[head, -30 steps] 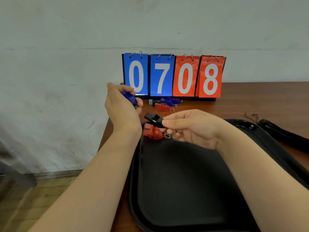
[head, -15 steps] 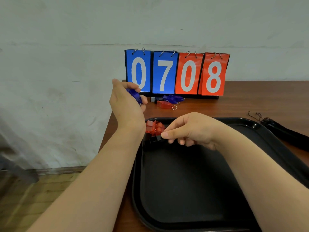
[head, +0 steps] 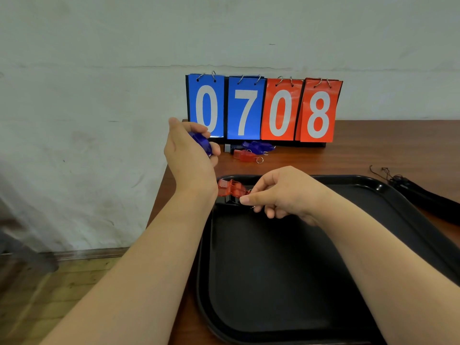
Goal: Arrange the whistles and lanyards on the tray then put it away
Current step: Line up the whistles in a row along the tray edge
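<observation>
Currently right hand pinches black whistle beside red whistle at tray 11 o'clock corner; left hand clamps blue whistle. Advise seating flat, aligned, before release

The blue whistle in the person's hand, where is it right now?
The blue whistle is gripped in the left hand, raised left of the black tray, just before the scoreboard's blue 0 card.

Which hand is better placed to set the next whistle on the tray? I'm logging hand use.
Left, probably: the left hand already holds a blue whistle just beyond the tray corner, while the right hand is busy with the red whistle.
</observation>
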